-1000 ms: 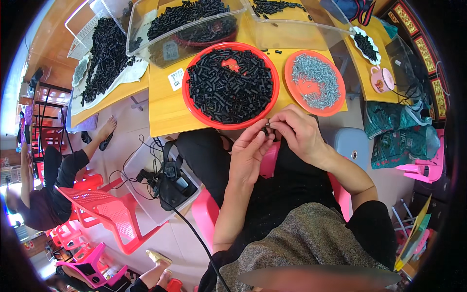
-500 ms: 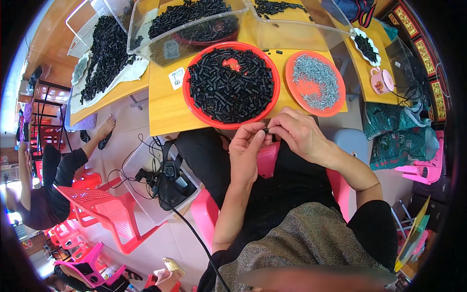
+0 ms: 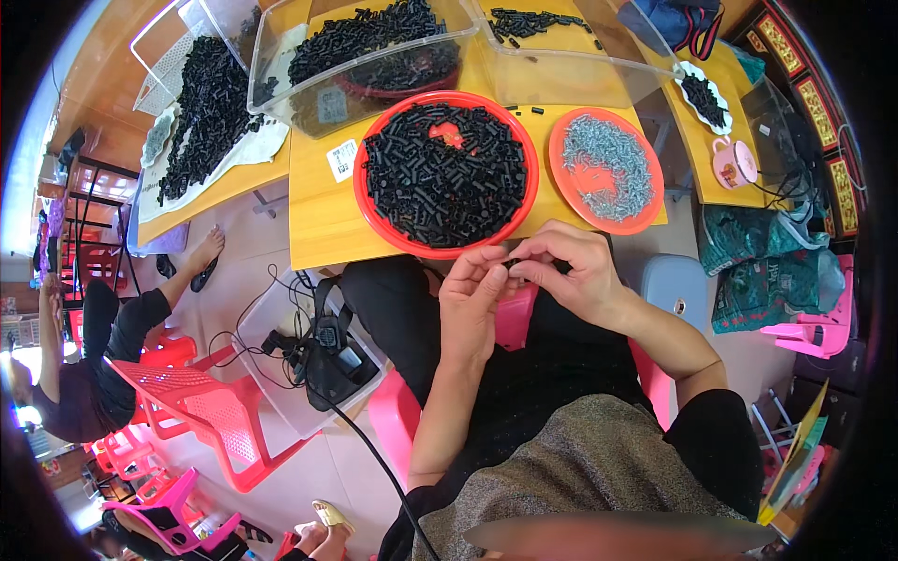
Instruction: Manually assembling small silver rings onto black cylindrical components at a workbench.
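Just past the table's front edge, my left hand and my right hand meet fingertip to fingertip. Both pinch a small black cylindrical piece, mostly covered by the fingers. Directly beyond them stands a red round basin filled with short black cylindrical pieces; its red bottom shows through in one spot. To the right of the basin lies an orange-red plate with many small silvery metal pieces, like screws. Whether a metal piece is between my fingers is hidden.
Clear plastic bins with more black pieces stand at the back of the yellow table. A black heap covers a side table. A cable runs past my left side from a box of electronics. Another person sits at left.
My right hand has turned slightly and its fingers have shifted on the black piece. The whole view has moved down a little; the basin and plate otherwise stay put.
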A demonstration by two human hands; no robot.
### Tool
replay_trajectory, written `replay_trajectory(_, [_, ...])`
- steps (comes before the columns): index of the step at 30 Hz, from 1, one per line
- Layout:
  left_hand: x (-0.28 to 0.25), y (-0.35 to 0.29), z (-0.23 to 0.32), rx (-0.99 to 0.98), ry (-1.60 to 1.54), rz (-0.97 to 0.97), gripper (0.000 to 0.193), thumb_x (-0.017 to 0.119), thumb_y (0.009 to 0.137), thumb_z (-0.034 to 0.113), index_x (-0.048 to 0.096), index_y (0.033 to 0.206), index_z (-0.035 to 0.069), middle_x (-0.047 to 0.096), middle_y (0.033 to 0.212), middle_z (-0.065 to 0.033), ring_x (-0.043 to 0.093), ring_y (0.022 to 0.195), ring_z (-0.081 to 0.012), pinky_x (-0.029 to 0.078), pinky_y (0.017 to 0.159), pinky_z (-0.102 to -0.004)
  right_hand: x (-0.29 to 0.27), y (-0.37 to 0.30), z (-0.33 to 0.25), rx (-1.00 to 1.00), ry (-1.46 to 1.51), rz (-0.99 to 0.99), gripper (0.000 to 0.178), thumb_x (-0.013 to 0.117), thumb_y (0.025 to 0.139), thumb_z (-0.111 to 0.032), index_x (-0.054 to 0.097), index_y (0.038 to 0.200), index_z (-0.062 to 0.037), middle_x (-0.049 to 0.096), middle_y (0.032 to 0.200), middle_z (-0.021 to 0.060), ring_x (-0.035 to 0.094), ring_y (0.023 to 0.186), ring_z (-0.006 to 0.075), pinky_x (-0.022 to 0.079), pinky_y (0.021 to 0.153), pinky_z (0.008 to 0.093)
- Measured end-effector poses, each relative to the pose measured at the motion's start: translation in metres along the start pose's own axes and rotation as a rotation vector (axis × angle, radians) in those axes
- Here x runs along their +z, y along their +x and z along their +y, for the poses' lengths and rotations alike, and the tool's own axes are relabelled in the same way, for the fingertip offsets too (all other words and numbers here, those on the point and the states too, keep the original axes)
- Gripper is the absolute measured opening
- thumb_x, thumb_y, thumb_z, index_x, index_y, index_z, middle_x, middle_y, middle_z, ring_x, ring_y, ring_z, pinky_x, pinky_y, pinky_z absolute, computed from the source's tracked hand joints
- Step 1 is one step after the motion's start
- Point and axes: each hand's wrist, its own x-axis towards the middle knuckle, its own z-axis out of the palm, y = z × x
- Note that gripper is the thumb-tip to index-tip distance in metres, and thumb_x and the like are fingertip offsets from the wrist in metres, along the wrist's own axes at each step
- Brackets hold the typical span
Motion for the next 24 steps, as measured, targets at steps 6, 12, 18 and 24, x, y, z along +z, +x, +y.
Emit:
replay_trajectory(6, [-0.013, 0.003, -0.003, -0.058, -0.259, 0.110, 0.021, 0.056, 0.091, 0.008, 0.059, 0.110, 0.001, 0.064, 0.095, -0.0062, 0.062, 0.082, -0.0122, 0.051, 0.071, -0.0221, 0.012, 0.013, -0.007, 0.107, 0.123, -0.074, 0.011, 0.065, 0.082, -0.006, 0.064, 0.089, 0.0027, 0.063, 0.082, 0.0104, 0.064, 0.070, 0.0158, 0.051, 0.061, 0.0272])
replay_trajectory(12, [-0.024, 0.010, 0.009, -0.050, -0.201, 0.211, 0.024, 0.057, 0.091, 0.011, 0.058, 0.112, 0.000, 0.064, 0.094, -0.0062, 0.062, 0.082, -0.0128, 0.052, 0.070, -0.0207, -0.021, 0.086, 0.033, -0.067, -0.373, 0.018, 0.014, 0.058, 0.083, -0.011, 0.064, 0.089, 0.0006, 0.064, 0.085, 0.0170, 0.062, 0.082, 0.0331, 0.049, 0.074, 0.0384])
replay_trajectory(18, [-0.030, 0.014, 0.011, -0.063, -0.191, 0.194, 0.024, 0.056, 0.091, 0.011, 0.059, 0.112, -0.001, 0.064, 0.094, -0.0063, 0.062, 0.081, -0.0129, 0.051, 0.071, -0.0212, -0.016, 0.158, 0.090, -0.081, -0.743, -0.007, 0.016, 0.055, 0.084, -0.005, 0.064, 0.095, 0.0029, 0.064, 0.084, 0.0167, 0.065, 0.075, 0.0243, 0.051, 0.072, 0.0312])
replay_trajectory(24, [-0.033, 0.013, 0.013, -0.074, -0.149, 0.185, 0.022, 0.055, 0.092, 0.013, 0.058, 0.112, 0.003, 0.062, 0.095, -0.0065, 0.060, 0.082, -0.0142, 0.050, 0.071, -0.0233, 0.003, 0.174, 0.063, 0.107, 0.002, -0.390, 0.023, 0.050, 0.089, -0.003, 0.061, 0.109, -0.0006, 0.065, 0.096, 0.0089, 0.062, 0.084, 0.0139, 0.052, 0.072, 0.0272])
